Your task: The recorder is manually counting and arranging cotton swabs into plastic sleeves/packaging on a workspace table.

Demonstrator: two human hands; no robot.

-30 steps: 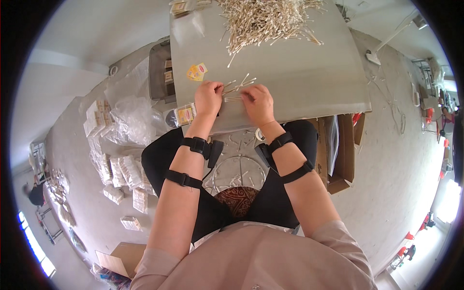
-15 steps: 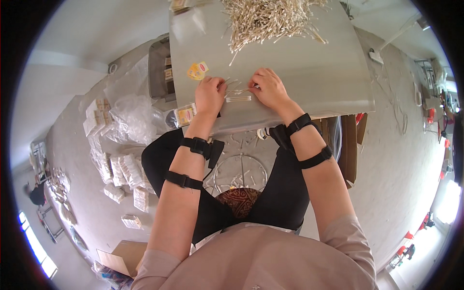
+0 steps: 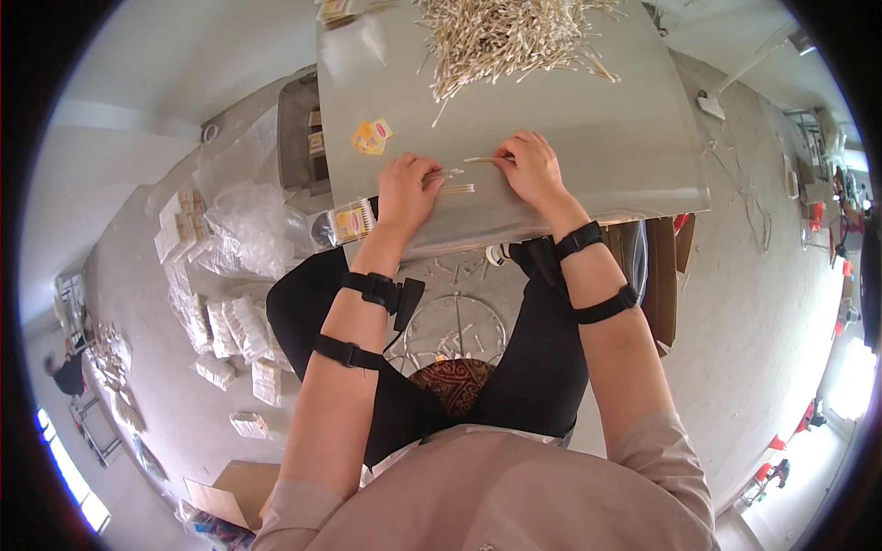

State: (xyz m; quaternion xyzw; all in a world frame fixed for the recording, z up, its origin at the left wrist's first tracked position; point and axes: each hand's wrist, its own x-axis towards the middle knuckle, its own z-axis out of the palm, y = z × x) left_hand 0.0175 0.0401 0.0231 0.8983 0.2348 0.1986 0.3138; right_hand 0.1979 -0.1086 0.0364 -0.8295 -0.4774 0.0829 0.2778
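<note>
Cotton swabs point(image 3: 446, 174) stick out from the pinched fingers of my left hand point(image 3: 404, 191), which is low over the table near its front edge. Just below them a small row of swabs point(image 3: 457, 189) lies on the tabletop, partly hidden by that hand. My right hand point(image 3: 533, 168) pinches a cotton swab point(image 3: 482, 160) whose tip points left, toward the other hand. Beside my left wrist sits a pack of cotton swabs point(image 3: 351, 222) with a yellow label. A large loose heap of swabs point(image 3: 510, 46) covers the far middle of the table.
Yellow printed cards point(image 3: 372, 136) lie at the left of the grey table point(image 3: 625, 138). A grey crate point(image 3: 299, 138) stands against its left side. Clear plastic bags point(image 3: 253, 225) and bundled packs point(image 3: 241, 326) cover the floor at left. Cardboard point(image 3: 661, 285) stands below the table's right side.
My right hand has moved slightly right, away from my left, drawing its swab clear of those in the left fingers. My left hand has shifted slightly right and down.
</note>
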